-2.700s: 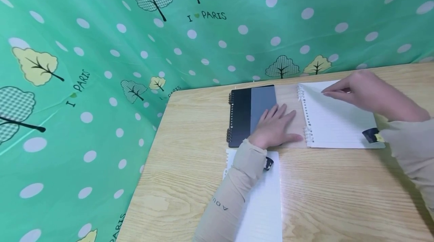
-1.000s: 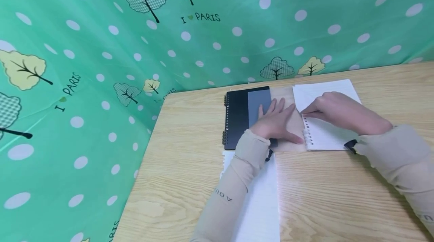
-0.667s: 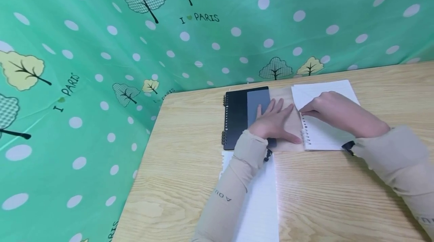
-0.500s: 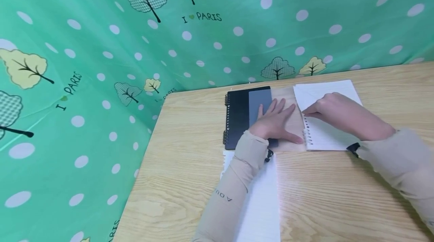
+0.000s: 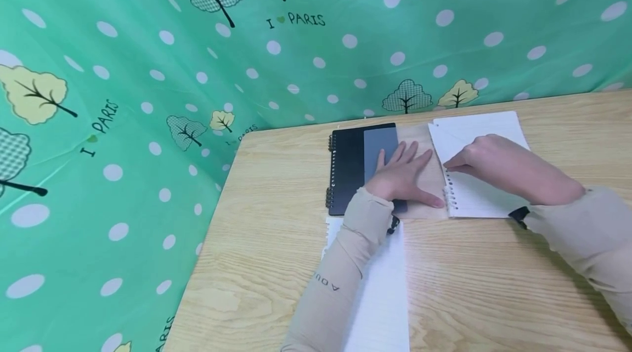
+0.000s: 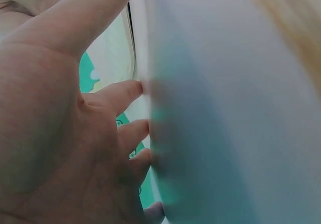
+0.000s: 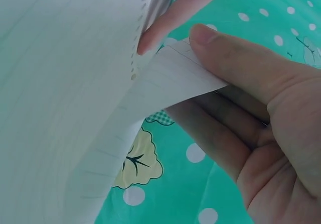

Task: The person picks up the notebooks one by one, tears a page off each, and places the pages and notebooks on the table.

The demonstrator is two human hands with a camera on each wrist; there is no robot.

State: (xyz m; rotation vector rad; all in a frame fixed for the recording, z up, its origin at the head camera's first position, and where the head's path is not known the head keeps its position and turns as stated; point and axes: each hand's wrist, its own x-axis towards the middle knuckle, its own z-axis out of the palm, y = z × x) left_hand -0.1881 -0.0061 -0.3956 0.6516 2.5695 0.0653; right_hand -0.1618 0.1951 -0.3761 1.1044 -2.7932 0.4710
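An opened loose-leaf notebook lies on the wooden table, its black cover [image 5: 348, 176] with a blue-grey panel on the left and lined white pages [image 5: 484, 198] on the right. My left hand [image 5: 400, 179] rests with fingers spread on the translucent sheet [image 5: 413, 132] and panel between them. In the left wrist view its fingertips touch that frosted surface. My right hand [image 5: 496, 163] is at the punched edge of the pages. There, in the right wrist view, thumb and fingers pinch a lined page [image 7: 168, 81] that bends up. White rings [image 5: 450, 198] show at the lower edge.
A loose lined sheet [image 5: 380, 297] with a notched edge lies below the notebook, partly under my left forearm. Behind and to the left of the table [image 5: 247, 264] hangs a green dotted curtain [image 5: 306, 67].
From above the upper part of the page, my right hand has moved down and left to the punched edge, and the page's upper-left part has shifted. The left hand stays in place.
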